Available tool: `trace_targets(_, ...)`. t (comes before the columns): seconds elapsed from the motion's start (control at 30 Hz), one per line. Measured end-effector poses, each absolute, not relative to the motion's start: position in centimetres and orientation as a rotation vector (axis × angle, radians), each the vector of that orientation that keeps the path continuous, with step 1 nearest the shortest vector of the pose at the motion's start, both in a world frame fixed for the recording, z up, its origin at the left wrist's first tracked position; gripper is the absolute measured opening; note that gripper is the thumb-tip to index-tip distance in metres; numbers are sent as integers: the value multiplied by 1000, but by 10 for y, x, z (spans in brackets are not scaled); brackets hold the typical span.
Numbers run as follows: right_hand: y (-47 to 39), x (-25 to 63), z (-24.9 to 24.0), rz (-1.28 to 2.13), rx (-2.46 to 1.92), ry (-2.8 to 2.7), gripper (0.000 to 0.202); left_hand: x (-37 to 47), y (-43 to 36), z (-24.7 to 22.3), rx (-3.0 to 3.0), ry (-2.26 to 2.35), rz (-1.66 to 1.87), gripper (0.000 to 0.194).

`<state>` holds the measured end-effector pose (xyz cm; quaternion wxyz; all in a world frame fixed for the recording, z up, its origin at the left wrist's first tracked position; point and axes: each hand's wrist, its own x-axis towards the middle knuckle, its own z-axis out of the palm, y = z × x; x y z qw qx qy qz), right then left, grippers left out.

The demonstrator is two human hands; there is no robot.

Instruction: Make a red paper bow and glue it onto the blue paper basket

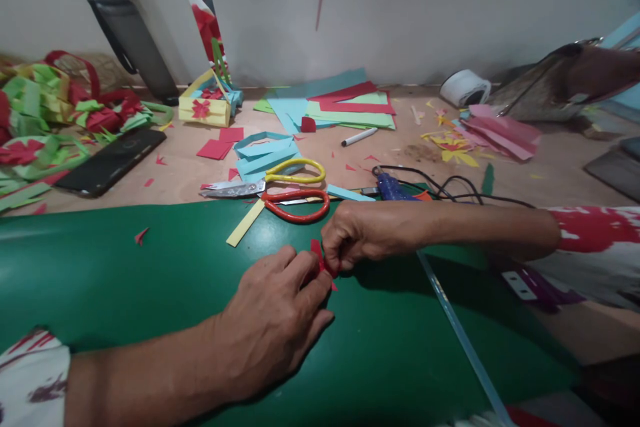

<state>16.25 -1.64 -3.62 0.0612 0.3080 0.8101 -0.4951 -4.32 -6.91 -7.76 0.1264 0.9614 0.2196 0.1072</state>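
A small piece of red paper (316,249) lies on the green mat (165,293), between my two hands and partly covered by them. My left hand (280,307) presses its fingertips onto the paper from the left. From the right, my right hand (355,233) is closed in a pinch at the paper's other side. Just beyond my hands rest scissors (295,209) with one yellow and one red handle, their blades pointing left. A pale yellow paper strip (246,222) sits by the scissors, and a light blue strip (350,193) lies behind my right hand.
A blue glue gun (393,187) with a black cord stands behind my right forearm; a clear glue stick (460,330) slants across the mat. Further back are coloured paper sheets (340,103), a marker (359,137), a yellow paper basket (205,110), a phone (113,160) and a dark bottle (127,27).
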Motion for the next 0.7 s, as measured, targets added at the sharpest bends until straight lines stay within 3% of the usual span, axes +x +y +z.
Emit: trace_targets(0.7, -31, 151, -24, -1273, 1415, 2313, 9, -43, -69, -76, 2794, 647, 310, 30)
